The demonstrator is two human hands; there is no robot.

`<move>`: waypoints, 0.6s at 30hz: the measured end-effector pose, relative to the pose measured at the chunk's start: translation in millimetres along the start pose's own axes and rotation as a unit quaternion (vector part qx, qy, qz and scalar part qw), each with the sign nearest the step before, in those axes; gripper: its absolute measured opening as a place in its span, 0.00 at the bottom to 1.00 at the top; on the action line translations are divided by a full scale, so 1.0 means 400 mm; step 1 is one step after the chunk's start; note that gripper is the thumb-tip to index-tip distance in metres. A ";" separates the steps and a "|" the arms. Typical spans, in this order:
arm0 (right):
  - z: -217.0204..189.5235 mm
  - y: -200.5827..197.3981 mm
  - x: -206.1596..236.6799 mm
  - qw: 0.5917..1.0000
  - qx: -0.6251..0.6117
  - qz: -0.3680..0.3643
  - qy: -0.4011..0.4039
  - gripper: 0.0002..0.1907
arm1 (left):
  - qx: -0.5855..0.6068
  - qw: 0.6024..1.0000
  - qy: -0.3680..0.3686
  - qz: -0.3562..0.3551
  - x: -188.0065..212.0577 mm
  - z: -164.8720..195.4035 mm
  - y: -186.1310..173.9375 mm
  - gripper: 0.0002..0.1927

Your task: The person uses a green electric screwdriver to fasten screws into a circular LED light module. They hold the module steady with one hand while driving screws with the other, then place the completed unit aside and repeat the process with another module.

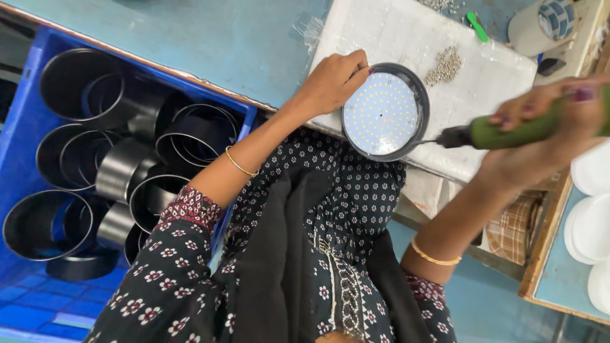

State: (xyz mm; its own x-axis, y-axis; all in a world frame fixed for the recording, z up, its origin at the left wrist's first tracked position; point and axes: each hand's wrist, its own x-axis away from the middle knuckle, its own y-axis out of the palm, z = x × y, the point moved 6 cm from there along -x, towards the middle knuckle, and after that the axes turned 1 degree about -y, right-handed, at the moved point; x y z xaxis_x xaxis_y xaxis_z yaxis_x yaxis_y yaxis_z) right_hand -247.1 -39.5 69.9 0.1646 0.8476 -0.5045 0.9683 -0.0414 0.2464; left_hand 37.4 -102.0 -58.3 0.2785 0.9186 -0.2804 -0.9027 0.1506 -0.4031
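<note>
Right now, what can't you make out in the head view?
- Right hand and green power screwdriver: motion-blurred; the grip is unclear.
- Screwdriver tip at the round black lamp housing: too small to tell whether it touches.
- Left hand covers the housing's rim there.
- White discs: cut by the right edge.
- Small screws: too small to count.

Teal-blue desk (210, 44), worn wooden edge. On it a white padded sheet (483, 70), plastic-wrapped, carrying a round black lamp housing (416, 95) with white LED disc, a pile of small silver screws (447, 65), a green tool (475, 26). White discs (594, 222) on the lower blue surface at right.
</note>
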 end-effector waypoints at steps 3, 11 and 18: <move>-0.007 -0.121 -0.033 0.999 -0.023 -0.002 0.029 0.16 | 0.038 0.999 -0.012 0.004 0.000 -0.023 -0.001 0.14; -0.023 -0.257 -0.006 0.984 0.155 0.091 -0.014 0.11 | 0.274 0.947 -0.078 0.151 -0.001 -0.116 -0.042 0.15; 0.091 -0.122 0.151 0.916 0.305 0.176 -0.192 0.09 | 0.290 0.897 -0.155 0.295 0.068 -0.150 -0.229 0.12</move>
State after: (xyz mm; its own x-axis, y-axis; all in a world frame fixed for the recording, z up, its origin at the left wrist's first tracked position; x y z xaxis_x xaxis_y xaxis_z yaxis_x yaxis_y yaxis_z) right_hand -277.6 -5.5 -2.8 0.4277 0.4812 -0.7652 0.7482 -0.6635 0.0009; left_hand 147.2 -112.7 -81.3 -0.3280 0.9447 -0.0027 -0.9063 -0.3139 0.2829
